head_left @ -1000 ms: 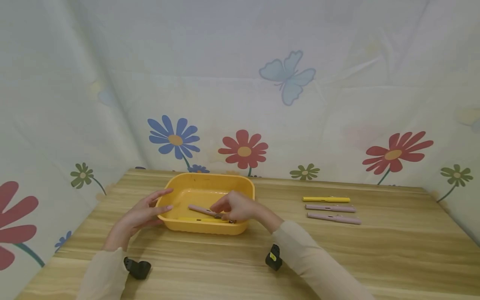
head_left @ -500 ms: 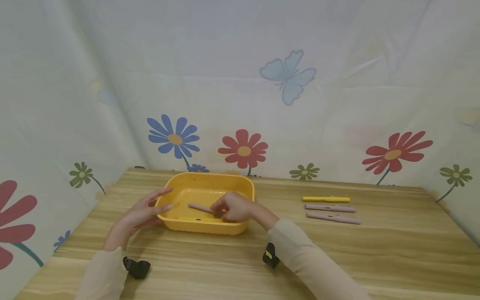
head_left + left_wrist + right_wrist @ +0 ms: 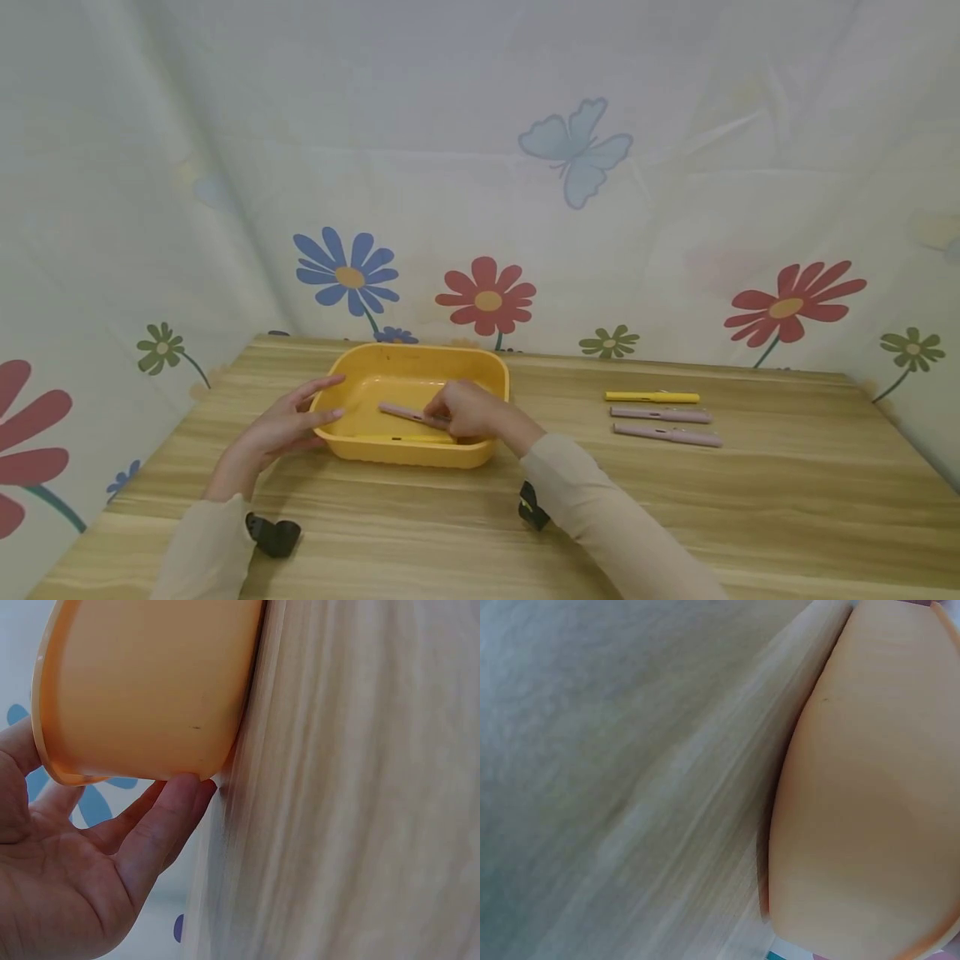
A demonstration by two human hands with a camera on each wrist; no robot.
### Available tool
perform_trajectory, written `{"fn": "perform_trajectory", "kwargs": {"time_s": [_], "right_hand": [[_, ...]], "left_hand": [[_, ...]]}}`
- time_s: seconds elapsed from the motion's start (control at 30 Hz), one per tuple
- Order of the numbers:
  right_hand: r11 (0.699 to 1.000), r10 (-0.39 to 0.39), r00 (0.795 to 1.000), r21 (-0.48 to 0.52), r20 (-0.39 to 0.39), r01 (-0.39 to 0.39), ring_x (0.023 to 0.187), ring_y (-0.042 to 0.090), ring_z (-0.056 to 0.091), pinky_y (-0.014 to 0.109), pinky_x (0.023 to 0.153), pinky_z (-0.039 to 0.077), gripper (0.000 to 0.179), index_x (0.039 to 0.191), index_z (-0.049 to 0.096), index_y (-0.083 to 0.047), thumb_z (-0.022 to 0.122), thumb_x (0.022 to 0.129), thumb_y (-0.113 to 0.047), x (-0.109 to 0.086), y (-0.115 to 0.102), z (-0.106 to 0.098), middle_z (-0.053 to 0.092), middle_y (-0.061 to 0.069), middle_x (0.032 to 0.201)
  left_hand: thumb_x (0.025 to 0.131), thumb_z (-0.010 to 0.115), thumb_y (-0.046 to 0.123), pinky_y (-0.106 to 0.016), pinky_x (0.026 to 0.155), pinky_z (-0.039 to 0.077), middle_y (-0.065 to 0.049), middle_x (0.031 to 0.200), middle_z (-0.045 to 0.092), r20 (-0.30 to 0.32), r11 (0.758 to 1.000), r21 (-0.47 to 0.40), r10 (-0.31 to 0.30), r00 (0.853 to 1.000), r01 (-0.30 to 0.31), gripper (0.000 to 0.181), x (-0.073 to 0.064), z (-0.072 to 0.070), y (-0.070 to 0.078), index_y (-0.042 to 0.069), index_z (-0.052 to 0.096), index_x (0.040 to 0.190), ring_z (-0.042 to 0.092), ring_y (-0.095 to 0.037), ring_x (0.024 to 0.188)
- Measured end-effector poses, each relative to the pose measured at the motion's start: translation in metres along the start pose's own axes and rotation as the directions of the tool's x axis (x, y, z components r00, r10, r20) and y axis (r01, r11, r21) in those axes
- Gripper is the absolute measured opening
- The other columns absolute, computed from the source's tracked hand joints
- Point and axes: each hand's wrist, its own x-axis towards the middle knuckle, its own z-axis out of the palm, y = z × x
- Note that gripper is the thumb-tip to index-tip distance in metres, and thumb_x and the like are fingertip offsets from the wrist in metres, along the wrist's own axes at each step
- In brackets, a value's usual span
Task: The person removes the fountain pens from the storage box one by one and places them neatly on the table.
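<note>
A yellow plastic basin stands on the table, seen from outside in both wrist views. My left hand grips its left end, thumb at the rim and fingertips against the outer wall. Inside the basin, my right hand pinches a pale pink pen, whose right end is hidden by the fingers. A yellow pen lies along the near inner side, its right end partly covered. The right wrist view shows the basin's wall but not the pinching fingers.
To the right on the wooden table lie three pens side by side: a yellow pen, a pink pen and another pink pen nearest me. A flower-printed cloth hangs behind the table.
My right wrist and forearm have shifted slightly left and away from me. The pink pen between those fingers has moved a little. My left hand and the basin stay practically in place.
</note>
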Motion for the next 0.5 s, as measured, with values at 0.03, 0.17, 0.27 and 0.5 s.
{"fn": "perform_trajectory", "kwargs": {"time_s": [0.03,0.17,0.27,0.5], "right_hand": [[1.0,0.0,1.0,-0.022,-0.005,0.0,0.075,0.011,0.053,0.015,0.066,0.045,0.033,0.106,0.069,-0.008,0.063,0.077,0.008,0.0006,0.0002,0.0005,0.068,-0.001,0.094],[0.996,0.036,0.999,-0.076,-0.025,-0.038,0.081,0.01,0.056,0.018,0.074,0.048,0.035,0.106,0.069,-0.008,0.064,0.075,0.008,0.0018,0.0006,0.0018,0.068,0.0,0.097],[0.991,0.064,0.997,-0.114,-0.035,-0.068,0.078,0.011,0.055,0.017,0.071,0.047,0.033,0.104,0.07,-0.007,0.064,0.074,0.007,0.0026,0.0006,0.002,0.068,0.0,0.091],[0.979,0.049,0.997,-0.195,-0.056,-0.059,0.053,0.011,0.032,0.018,0.047,0.027,0.015,0.076,0.067,-0.008,0.062,0.075,0.006,0.0031,-0.0004,0.0029,0.038,-0.004,0.055]], "left_hand": [[0.088,0.061,0.023,-0.039,0.081,0.051,-0.027,0.148,0.008,0.0,1.0,0.001,0.0,1.0,0.0,0.07,0.0001,0.0001,0.0,0.01,0.022,0.145,0.051,-0.029,0.108],[0.088,0.061,0.024,-0.038,0.081,0.052,-0.027,0.148,0.008,-0.004,1.0,0.006,-0.007,1.0,0.007,0.07,0.0005,0.0003,0.0003,0.011,0.022,0.145,0.052,-0.028,0.107],[0.088,0.06,0.024,-0.037,0.08,0.052,-0.027,0.148,0.008,-0.004,1.0,0.004,-0.017,1.0,0.017,0.069,0.0007,0.0005,0.0008,0.012,0.022,0.145,0.052,-0.028,0.107],[0.089,0.059,0.023,-0.039,0.082,0.051,-0.026,0.149,0.005,-0.001,1.0,0.013,-0.018,1.0,0.018,0.068,0.0011,0.0002,0.0014,0.012,0.022,0.145,0.049,-0.033,0.111]]}}
